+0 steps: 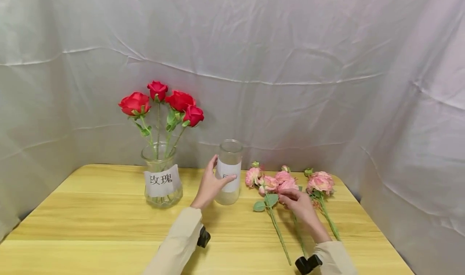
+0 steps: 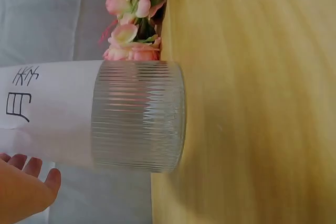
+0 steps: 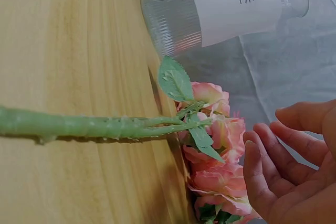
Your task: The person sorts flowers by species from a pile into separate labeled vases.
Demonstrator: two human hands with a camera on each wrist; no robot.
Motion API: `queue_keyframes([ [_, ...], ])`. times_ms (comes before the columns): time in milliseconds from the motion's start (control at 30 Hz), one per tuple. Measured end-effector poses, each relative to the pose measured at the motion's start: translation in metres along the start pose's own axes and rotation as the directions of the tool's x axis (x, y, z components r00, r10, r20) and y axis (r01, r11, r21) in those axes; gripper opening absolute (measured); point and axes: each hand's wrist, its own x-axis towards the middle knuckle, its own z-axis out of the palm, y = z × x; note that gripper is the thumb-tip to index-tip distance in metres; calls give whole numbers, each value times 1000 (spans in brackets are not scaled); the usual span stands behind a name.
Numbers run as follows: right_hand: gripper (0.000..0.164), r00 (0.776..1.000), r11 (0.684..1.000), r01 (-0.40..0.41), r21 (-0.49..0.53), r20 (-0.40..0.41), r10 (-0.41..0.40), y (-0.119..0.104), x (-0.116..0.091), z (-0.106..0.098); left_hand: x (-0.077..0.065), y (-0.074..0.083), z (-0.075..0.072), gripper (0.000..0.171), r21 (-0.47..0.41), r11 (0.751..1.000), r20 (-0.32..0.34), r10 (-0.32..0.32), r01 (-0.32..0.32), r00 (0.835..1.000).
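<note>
A clear ribbed glass vase (image 1: 229, 195) with a white paper label stands upright on the table. My left hand (image 1: 212, 185) is around its left side, with the thumb across the label and the other fingers at the far left side. To the right, pink flowers (image 1: 287, 181) on green stems lie on the table. My right hand (image 1: 299, 206) hovers over them, its fingertips near the blooms. In the right wrist view, the fingers (image 3: 286, 153) bend loosely with nothing between them, beside a thick green stem (image 3: 79, 125).
On the left stands a second glass vase (image 1: 154, 202) with a labelled paper, holding several red roses (image 1: 179, 100). Another pink flower (image 1: 321, 182) lies at the far right. Grey cloth (image 1: 254, 65) hangs behind the wooden table (image 1: 109, 226).
</note>
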Motion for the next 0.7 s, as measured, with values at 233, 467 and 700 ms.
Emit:
queue_keyframes([
  [233, 26, 1000, 999, 24, -45, 4, -24, 4, -1, 3, 10, -1, 5, 89, -11, 1000, 13, -2, 2, 1000],
  [467, 25, 1000, 1000, 1, -15, -17, -1, 5, -3, 8, 10, -1, 7, 83, -14, 1000, 3, -17, 17, 1000],
  [700, 25, 998, 999, -40, 10, -38, 40, 8, -2, 12, 7, -4, 6, 82, -47, 997, -25, -55, 53, 998],
])
